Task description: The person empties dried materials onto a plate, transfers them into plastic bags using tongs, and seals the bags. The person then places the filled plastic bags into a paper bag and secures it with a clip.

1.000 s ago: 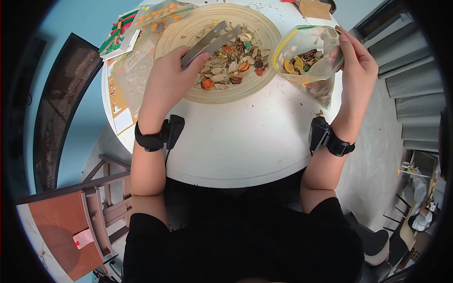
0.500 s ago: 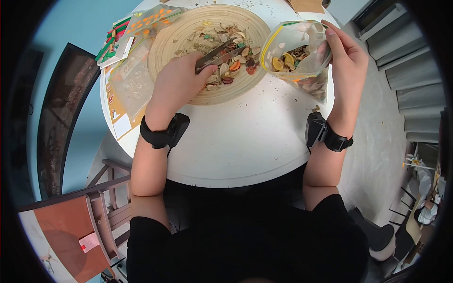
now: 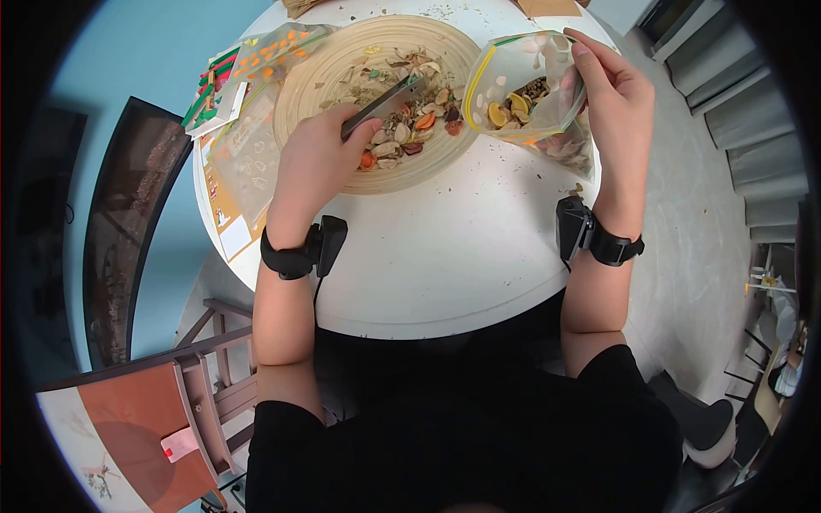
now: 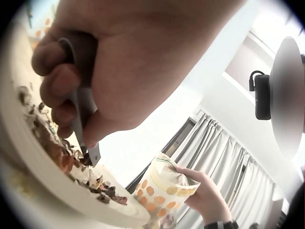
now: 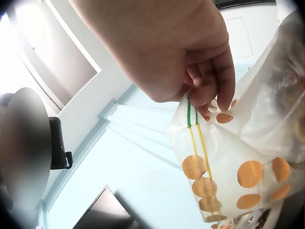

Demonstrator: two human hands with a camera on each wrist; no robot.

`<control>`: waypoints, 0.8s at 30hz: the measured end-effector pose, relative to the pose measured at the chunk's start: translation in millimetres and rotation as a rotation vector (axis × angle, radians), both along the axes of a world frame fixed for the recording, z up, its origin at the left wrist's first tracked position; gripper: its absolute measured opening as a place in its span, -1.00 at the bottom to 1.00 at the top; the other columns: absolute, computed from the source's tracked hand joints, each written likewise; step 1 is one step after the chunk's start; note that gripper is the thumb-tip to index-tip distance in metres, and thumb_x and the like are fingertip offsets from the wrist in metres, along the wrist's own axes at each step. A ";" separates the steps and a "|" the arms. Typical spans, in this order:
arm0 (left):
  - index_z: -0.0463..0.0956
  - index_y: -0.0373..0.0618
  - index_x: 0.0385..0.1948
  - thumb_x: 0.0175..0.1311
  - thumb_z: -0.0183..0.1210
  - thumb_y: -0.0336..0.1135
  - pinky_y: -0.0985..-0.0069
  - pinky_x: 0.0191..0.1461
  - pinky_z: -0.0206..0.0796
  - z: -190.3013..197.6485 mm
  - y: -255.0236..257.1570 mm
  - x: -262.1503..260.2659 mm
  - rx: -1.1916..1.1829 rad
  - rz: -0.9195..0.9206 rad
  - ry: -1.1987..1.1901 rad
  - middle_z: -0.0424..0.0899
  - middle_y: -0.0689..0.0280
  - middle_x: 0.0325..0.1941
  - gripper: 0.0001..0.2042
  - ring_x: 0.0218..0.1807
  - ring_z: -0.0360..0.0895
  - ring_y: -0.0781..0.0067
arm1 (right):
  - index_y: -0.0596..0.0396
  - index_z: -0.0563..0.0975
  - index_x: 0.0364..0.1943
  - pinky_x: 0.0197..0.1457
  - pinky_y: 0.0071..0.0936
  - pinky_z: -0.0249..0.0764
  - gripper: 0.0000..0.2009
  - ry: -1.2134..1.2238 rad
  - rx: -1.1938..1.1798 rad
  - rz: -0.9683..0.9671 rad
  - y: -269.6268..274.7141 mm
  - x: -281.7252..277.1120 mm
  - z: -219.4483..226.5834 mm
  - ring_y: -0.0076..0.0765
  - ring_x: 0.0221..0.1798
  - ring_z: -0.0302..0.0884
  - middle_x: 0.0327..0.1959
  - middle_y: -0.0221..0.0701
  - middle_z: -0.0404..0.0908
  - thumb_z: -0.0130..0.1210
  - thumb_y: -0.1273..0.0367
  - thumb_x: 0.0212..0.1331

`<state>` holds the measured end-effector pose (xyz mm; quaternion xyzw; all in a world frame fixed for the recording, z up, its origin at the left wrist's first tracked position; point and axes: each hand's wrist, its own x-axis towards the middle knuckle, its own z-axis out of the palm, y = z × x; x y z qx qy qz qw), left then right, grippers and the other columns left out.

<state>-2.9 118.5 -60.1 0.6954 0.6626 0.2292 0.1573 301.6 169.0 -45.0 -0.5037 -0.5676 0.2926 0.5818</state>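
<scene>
The left hand (image 3: 321, 158) grips metal tongs (image 3: 385, 104) whose tips reach into dried petals and leaves (image 3: 402, 132) on a round wooden plate (image 3: 299, 94). In the left wrist view, fingers curl round the tongs (image 4: 85, 112), their tips low over the petals. At the right, the right hand (image 3: 620, 111) pinches the rim of a zip bag (image 3: 513, 73), which hangs with its mouth open beside the plate. Yellow slices (image 3: 498, 114) and dark bits lie inside it. The right wrist view shows thumb and fingers pinching the bag's green-and-yellow zip edge (image 5: 195, 129), printed with orange dots.
Flat zip bags (image 3: 252, 158) and a green-and-red item (image 3: 209, 94) lie left of the plate. A brown cardboard piece (image 3: 547, 7) is at the far edge. Small crumbs dot the white table (image 3: 428, 265). A wooden chair (image 3: 209, 402) stands at lower left.
The tongs' arms have come closer together, and their tips have moved down among the petals. The right hand and the bag have shifted slightly left in the head view, which itself has moved.
</scene>
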 end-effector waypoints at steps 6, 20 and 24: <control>0.60 -0.31 -0.31 0.39 0.29 -0.12 0.38 -0.41 0.21 28.9 -10.5 4.4 0.061 -0.047 -0.174 0.45 0.15 -0.64 -0.66 -0.56 0.31 0.31 | 0.15 0.71 0.08 -0.39 -0.67 0.31 -0.72 -0.039 -0.028 -0.076 -0.7 -4.0 0.4 -0.75 -0.47 0.45 -0.52 -0.58 0.61 0.15 0.33 0.43; 0.64 -0.34 -0.28 0.35 0.28 -0.02 0.36 -0.36 0.32 49.1 -7.0 11.9 0.038 0.077 -0.137 0.57 0.09 -0.59 -0.58 -0.52 0.47 0.22 | 0.26 0.69 0.07 -0.31 -0.67 0.35 -0.73 0.133 0.112 -0.104 1.1 3.2 -2.8 -0.69 -0.46 0.45 -0.51 -0.54 0.60 0.12 0.39 0.45; 0.66 -0.38 -0.25 0.34 0.23 0.12 0.25 -0.20 0.45 20.6 38.0 -34.0 -0.034 0.216 0.161 0.69 -0.07 -0.45 -0.45 -0.34 0.68 0.01 | 0.24 0.69 0.07 -0.29 -0.67 0.36 -0.74 0.167 0.081 -0.083 0.8 0.7 -3.8 -0.69 -0.45 0.46 -0.51 -0.54 0.60 0.12 0.40 0.45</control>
